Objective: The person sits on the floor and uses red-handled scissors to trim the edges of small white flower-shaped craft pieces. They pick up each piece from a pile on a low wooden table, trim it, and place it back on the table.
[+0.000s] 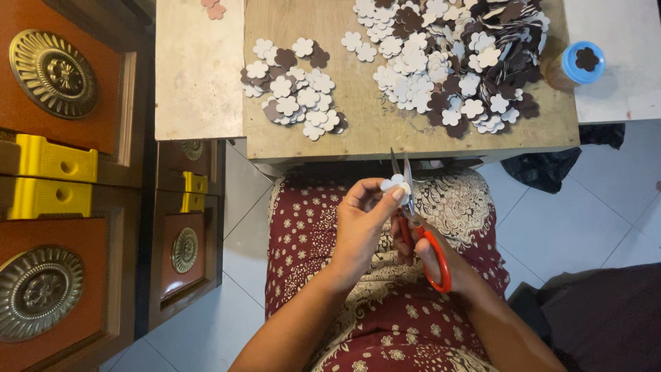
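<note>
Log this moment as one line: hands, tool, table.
left hand: pinches white flower cutout | right hand: holds orange-handled scissors, blades at cutout | wooden table: two piles of flower cutouts

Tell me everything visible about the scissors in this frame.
The scissors have orange-red loop handles and slim grey metal blades. The right hand grips the handles, fingers through a loop, above the person's patterned lap. The blades point up toward the wooden table's edge, slightly parted, their lower part meeting a small white flower-shaped cutout pinched by the left hand. The lower handle loop shows fully; the other is mostly hidden by fingers.
</note>
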### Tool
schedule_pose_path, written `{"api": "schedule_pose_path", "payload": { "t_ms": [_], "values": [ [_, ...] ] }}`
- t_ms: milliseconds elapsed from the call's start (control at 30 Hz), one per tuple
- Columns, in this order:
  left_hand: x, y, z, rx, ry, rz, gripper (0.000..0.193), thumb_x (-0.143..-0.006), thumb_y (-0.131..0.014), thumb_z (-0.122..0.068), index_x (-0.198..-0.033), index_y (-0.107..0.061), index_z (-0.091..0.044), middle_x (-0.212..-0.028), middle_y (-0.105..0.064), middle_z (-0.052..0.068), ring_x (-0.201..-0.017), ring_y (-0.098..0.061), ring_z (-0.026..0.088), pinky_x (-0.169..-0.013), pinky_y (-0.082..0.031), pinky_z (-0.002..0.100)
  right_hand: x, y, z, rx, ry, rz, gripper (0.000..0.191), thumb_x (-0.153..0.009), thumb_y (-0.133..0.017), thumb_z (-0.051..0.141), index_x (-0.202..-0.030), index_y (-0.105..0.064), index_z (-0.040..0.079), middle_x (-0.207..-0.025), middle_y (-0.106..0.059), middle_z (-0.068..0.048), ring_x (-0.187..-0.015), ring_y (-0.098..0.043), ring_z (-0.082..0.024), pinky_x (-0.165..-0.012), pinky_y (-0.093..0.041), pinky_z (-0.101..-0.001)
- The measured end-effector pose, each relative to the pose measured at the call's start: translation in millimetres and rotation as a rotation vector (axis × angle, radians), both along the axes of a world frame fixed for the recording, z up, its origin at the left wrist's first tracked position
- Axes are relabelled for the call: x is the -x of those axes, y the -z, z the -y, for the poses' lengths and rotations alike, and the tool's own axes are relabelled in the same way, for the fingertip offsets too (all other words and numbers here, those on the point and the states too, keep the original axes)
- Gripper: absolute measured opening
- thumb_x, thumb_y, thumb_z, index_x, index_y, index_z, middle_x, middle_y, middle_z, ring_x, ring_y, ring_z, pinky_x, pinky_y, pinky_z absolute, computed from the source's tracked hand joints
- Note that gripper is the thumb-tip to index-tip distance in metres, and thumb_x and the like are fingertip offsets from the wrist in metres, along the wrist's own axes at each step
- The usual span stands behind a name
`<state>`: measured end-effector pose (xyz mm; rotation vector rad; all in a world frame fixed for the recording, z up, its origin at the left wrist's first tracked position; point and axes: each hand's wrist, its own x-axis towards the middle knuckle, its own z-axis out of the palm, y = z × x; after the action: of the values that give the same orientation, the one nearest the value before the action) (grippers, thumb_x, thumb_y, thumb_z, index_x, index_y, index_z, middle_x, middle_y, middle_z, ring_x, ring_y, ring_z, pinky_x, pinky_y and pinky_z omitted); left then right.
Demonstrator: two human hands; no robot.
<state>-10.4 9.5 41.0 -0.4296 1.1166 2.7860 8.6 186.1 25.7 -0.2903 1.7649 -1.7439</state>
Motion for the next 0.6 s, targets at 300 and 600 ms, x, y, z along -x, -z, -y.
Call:
{"api": "schedule_pose_path", "payload": {
  "t_ms": [300,600],
  "values": [
    [-2,0,-4,-0.036,0.017,-0.006,0.015,-0.094,-0.077,-0.013,-0.097,-0.066,-0.004,-0.089,-0.069,0.001,-0.077,-0.060,0.007,-0.071,-0.050,0.023,-3,-4,0,-0.048,0.009,-0.055,0.093,-0.083,-0.047,0.088,-0.123,-0.048,0.004,-0.083,-0.044,-0.001,-0.071,-0.040,-0.011,-0.060,-0.039,-0.0285],
    [-3,0,-4,-0.028,0.032,0.002,0.014,-0.094,-0.076,-0.014,-0.096,-0.065,-0.005,-0.092,-0.071,0.002,-0.082,-0.062,0.007,-0.075,-0.051,0.023,-2,-12,3,-0.116,0.021,-0.105,0.091,-0.082,-0.044,0.090,-0.114,-0.049,0.006,-0.080,-0.043,0.002,-0.066,-0.039,-0.009,-0.055,-0.038,-0.0267]
  ]
}}
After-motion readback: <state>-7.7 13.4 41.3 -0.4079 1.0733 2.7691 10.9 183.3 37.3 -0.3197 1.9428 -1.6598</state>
